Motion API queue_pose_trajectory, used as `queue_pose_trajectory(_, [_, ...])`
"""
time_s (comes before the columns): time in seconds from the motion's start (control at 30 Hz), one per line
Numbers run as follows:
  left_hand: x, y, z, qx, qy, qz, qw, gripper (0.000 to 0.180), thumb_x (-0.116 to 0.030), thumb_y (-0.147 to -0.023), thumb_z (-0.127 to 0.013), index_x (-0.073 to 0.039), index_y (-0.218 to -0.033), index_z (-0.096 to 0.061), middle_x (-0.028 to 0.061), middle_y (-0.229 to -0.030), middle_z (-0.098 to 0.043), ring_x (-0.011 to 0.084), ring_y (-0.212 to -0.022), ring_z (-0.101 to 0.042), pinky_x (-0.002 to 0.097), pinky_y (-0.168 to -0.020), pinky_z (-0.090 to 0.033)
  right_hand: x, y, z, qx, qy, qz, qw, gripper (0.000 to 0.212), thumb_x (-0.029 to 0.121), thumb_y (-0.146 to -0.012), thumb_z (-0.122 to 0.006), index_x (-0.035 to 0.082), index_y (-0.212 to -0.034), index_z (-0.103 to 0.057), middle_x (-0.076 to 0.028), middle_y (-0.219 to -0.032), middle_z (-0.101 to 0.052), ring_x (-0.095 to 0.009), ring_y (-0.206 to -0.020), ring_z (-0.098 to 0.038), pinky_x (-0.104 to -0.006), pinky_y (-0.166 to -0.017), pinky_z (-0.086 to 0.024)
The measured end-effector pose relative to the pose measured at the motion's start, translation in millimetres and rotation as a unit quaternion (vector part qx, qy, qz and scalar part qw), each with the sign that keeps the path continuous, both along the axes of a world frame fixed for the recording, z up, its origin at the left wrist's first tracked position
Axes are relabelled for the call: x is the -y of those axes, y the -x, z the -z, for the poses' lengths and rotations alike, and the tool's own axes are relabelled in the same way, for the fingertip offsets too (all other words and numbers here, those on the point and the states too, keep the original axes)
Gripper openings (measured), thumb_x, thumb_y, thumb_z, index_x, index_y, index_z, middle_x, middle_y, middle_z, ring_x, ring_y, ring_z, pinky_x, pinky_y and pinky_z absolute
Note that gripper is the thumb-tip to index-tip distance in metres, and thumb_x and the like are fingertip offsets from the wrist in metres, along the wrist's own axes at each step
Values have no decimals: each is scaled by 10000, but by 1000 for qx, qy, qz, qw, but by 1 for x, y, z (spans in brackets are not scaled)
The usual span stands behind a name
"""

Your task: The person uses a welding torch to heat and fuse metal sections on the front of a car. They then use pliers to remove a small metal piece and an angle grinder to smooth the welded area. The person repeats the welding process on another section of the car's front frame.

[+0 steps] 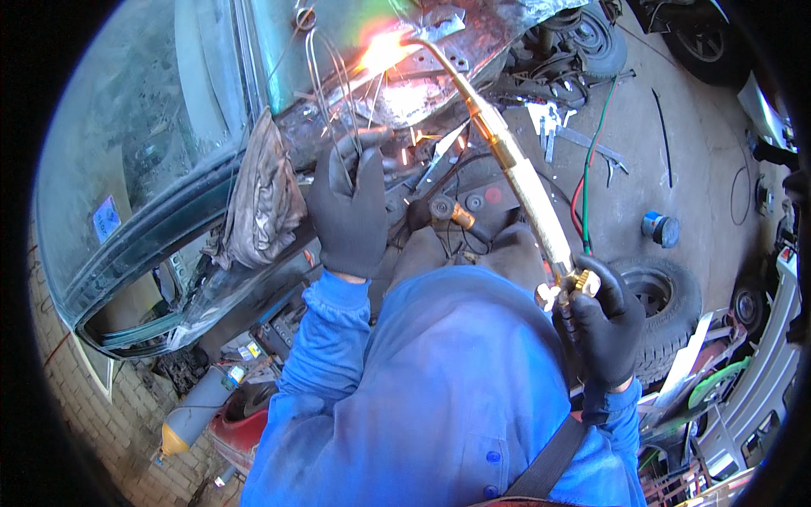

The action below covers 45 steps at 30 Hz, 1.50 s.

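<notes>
Brass-fitted torch burning at a scorched panel

Your blue jacket (pixel 456 372) fills the nearest part of the view, a dark strap (pixel 553 456) crossing it. Your gloved right hand (pixel 610 334) is curled round the handle end of the gas torch (pixel 534 198), fingers closed just beside its brass valve knob (pixel 586 282); the metal barrel slants up to a bent nozzle. Your gloved left hand (pixel 348 211) has thumb and fingers slightly parted, with bent wire (pixel 314 72) held between them and reaching upward.

Beside that hand, a grimy grey cloth (pixel 262 198) hangs over the vehicle's edge. Ahead, flame (pixel 382 52) glows orange-white at the nozzle, and sparks scatter below it over a metal panel (pixel 414 97), its surface blotched, dark and partly lost in glare. Dusty, smeared window glass (pixel 127 144) spreads to your left.

Around you, a grey cylinder with a yellow end (pixel 198 414) lies over brick paving (pixel 89 406). To your right, a treaded tyre (pixel 663 348) lies behind your hand, near a blue can (pixel 661 229) on the stained grey floor (pixel 638 190). Farther up, a green hose (pixel 598 144) trails past metal scraps (pixel 547 127); another wheel (pixel 710 46) stands at the far edge.
</notes>
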<state>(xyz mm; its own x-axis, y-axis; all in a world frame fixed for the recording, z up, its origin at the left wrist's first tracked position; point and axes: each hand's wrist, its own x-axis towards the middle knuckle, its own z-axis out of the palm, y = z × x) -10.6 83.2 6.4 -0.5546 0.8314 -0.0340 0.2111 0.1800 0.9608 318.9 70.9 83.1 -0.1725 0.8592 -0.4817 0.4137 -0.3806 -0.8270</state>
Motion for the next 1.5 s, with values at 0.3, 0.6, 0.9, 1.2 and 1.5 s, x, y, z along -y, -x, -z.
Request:
queue_pose_trajectory(0.3, [38,-21,-8,36,4,40,999,189,-4,-1069,-545,9,-1235,-634,167,-1257,-723,162,-965,-719,324,-862,-602,10,-31,0,-46,11,10,999,452,42,-889,-678,-42,-1333,-693,-146,-1246,-730,-202,-1118,-692,-361,-1013,-536])
queue_pose_trajectory(0.6, [17,-8,-44,-7,-14,37,999,207,7,-1062,-583,26,-1259,-645,130,-1197,-743,90,-899,-661,253,-747,-532,20,-39,5,-20,-10,73,997,436,46,-897,-651,-34,-1323,-700,-144,-1240,-732,-204,-1117,-690,-369,-1021,-534])
queue_pose_trajectory(0.9, [-8,-16,-52,-49,-19,25,998,213,5,-1055,-606,31,-1259,-662,92,-1112,-740,69,-815,-625,235,-709,-513,2,-29,2,-31,-10,44,998,437,87,-908,-678,-29,-1328,-708,-139,-1194,-756,-190,-1073,-710,-357,-976,-557])
queue_pose_trajectory(1.2, [-24,-8,-57,-48,-9,36,998,219,-4,-1041,-632,19,-1253,-683,67,-1098,-731,52,-804,-596,234,-707,-491,-10,-22,-1,-33,-8,39,999,424,109,-923,-684,-29,-1323,-706,-119,-1164,-752,-172,-1041,-700,-348,-949,-555])
queue_pose_trajectory(1.5, [-30,-7,-49,-51,-24,40,998,231,3,-1042,-630,16,-1268,-679,94,-1122,-760,79,-903,-678,246,-757,-551,-13,-19,2,-28,-15,46,998,426,59,-906,-641,-39,-1317,-702,-130,-1199,-741,-190,-1074,-695,-360,-987,-543])
